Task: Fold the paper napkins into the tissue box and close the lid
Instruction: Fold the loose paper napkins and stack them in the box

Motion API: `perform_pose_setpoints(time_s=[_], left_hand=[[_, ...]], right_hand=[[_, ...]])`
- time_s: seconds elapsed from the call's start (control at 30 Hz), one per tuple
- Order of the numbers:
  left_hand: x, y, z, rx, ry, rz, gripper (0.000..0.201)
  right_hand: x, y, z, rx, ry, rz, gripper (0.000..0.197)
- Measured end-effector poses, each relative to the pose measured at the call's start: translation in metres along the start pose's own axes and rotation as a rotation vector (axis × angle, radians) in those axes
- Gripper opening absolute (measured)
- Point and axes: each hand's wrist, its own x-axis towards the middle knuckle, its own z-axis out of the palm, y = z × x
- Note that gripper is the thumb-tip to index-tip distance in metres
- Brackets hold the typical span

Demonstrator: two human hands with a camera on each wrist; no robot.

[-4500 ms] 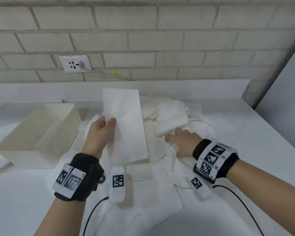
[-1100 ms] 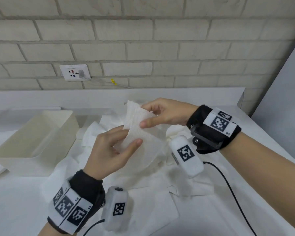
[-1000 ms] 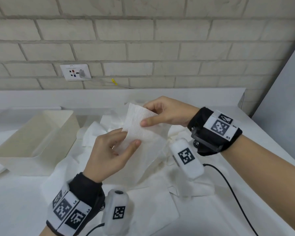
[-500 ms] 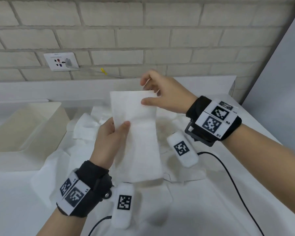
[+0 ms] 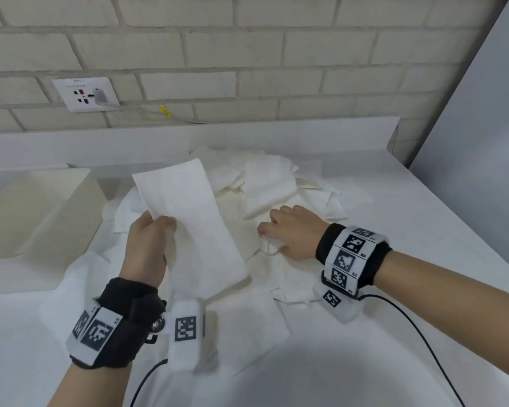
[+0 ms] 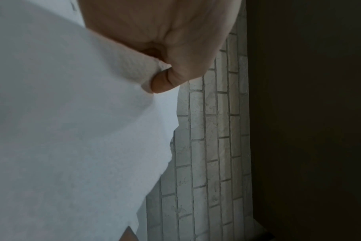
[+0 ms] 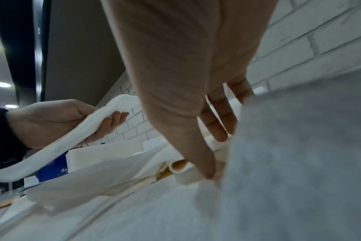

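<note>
Your head camera looks forward and down from above the white counter (image 5: pixel 423 230), facing the brick wall (image 5: pixel 247 54) behind it, far enough back to take in both forearms and the napkin pile (image 5: pixel 276 183) in front of that wall. Your left wrist camera sits very near the left hand (image 6: pixel 175 40), looking along it at the same brick wall, turned on its side; the folded napkin (image 6: pixel 62 130) fills most of its frame. Your right wrist camera lies low over the pile, close under the right hand (image 7: pixel 185 81), facing the wall too. All three views share the wall and the folded napkin
</note>
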Motion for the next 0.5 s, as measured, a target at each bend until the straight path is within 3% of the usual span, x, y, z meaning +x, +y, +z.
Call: perform_pose_setpoints(time_s=[0.23, 0.33, 0.43, 0.5], left_hand=[[0.001, 0.000, -0.003, 0.005, 0.018, 0.055, 0.026], [0.002, -0.001, -0.004, 0.022, 0.055, 0.140, 0.051], [0.001, 0.001, -0.004, 0.018, 0.066, 0.232, 0.077], [0.003, 0.002, -0.005, 0.030, 0.051, 0.288, 0.082]], right_hand=[[0.004, 0.004, -0.017, -0.104, 0.116, 0.003, 0.025], [0.006, 0.008, -0.022, -0.127, 0.211, 0.034, 0.020], [0.006, 0.016, -0.022, -0.003, 0.519, -0.007, 0.021], [0.005, 0.017, -0.023, 0.135, 0.621, -0.045, 0.015]])
